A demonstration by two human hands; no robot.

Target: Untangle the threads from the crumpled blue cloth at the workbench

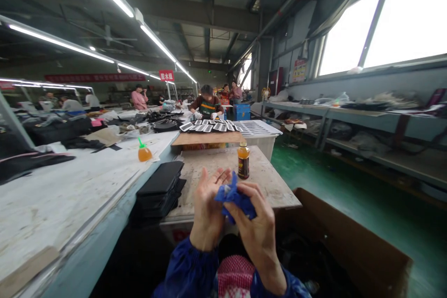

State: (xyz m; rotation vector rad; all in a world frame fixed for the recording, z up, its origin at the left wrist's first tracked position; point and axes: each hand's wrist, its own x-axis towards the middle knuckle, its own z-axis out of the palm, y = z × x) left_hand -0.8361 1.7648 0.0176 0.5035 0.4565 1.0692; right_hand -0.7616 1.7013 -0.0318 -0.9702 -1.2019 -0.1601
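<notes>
My right hand (pixel 256 216) is closed round a crumpled blue rag-like thing (pixel 240 202), thin and bunched up; whether it is a cloth or a glove I cannot tell. Palm up, my left hand (pixel 208 205) lies open beside it, its fingers stretched out and the blue piece at its edge. Just beyond both hands stands a bottle (pixel 243 160) with amber liquid and a dark label, upright on the worn board table (pixel 268 177). To the left of my hands is a stack of flat black pieces (pixel 159 191).
On the long white table (pixel 87 195) at left stands a squeeze bottle (pixel 144 151) with orange liquid and a green nozzle. A cardboard box (pixel 352 233) is at my right. Across from me a gloved co-worker (pixel 206 102) sits behind several black-and-white pieces (pixel 209 125). Shelving (pixel 366 118) lines the right wall.
</notes>
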